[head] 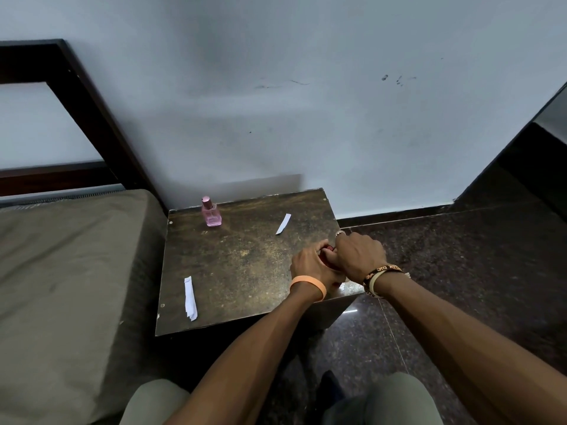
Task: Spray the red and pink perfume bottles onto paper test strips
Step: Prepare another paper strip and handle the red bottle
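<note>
Two hands meet over the near right corner of the small, worn, dark brown wooden table (pixel 245 271), and between them sits the red perfume bottle (pixel 327 249). Only slivers of red show between the fingers, so its pose cannot be told. The left hand (pixel 310 265), with a plain orange wristband (pixel 308 285), has its fingers curled round the bottle from the side toward the table's middle. The right hand (pixel 360 256), with a dark woven bracelet with orange lettering (pixel 382 273), is clenched over the bottle from the table's right edge, knuckles up. Whether it grips the cap or the body cannot be told. The two hands touch each other.

At the table's far left corner the square pink glass perfume bottle (pixel 211 213) stands upright with its pink cap on, well apart from both hands. A short white paper test strip (pixel 283 223) lies flat on the far right part of the table, near the hands but not touching them. A longer white paper strip (pixel 190 299) lies flat near the table's front left edge.

Just beside the table's left side is a mattress in an olive-grey cover (pixel 61 271), with a dark wooden bed frame (pixel 92 118) above it. Behind the table is a pale grey scuffed wall (pixel 276 118). To its right is a dark speckled stone floor (pixel 460 256).
</note>
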A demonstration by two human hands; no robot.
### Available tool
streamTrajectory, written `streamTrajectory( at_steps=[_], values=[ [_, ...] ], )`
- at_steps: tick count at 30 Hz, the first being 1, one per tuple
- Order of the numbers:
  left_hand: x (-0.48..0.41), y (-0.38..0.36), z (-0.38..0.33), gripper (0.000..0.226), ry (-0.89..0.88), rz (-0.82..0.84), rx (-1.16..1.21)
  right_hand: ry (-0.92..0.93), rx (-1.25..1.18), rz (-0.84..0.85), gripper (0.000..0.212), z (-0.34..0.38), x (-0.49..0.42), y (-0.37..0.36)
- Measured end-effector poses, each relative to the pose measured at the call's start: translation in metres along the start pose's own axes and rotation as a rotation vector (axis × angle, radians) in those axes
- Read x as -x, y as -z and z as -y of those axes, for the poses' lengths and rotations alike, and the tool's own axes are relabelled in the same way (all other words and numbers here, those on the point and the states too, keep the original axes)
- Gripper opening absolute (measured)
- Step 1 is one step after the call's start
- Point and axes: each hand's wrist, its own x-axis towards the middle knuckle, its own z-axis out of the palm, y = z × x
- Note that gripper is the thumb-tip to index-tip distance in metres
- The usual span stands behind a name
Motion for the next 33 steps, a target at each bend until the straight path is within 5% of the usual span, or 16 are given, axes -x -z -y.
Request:
streamTrajectory(
  at_steps=[6,12,18,22,27,30,33],
  values=[
    [0.0,-0.001,0.001,0.057,-0.012,-0.023,-0.004,0.126,0.147,-0.083,0.045,-0.006,0.005,-0.002],
    [-0.001,-0.002,0.002,0.055,-0.031,-0.047,-0.042,-0.07,-0.079,-0.071,0.03,0.007,-0.004,-0.004],
    [-0.001,-0.001,0.004,0.055,-0.042,-0.061,-0.016,0.251,0.229,-0.125,0.05,-0.015,0.004,-0.006],
    [-0.004,-0.001,0.003,0.065,-0.028,-0.029,-0.043,0.205,0.344,-0.139,0.049,-0.006,-0.002,-0.006],
    [-0.005,-0.001,0.006,0.069,-0.01,-0.033,-0.012,0.064,0.19,-0.062,0.043,0.008,-0.007,-0.01],
    [-0.003,0.001,0.006,0.073,-0.004,-0.037,-0.018,0.197,0.134,-0.058,0.051,-0.006,-0.005,-0.002],
    [-0.003,-0.001,0.004,0.077,0.007,-0.02,0.0,0.329,0.346,-0.046,0.054,-0.019,-0.004,0.009]
  ],
)
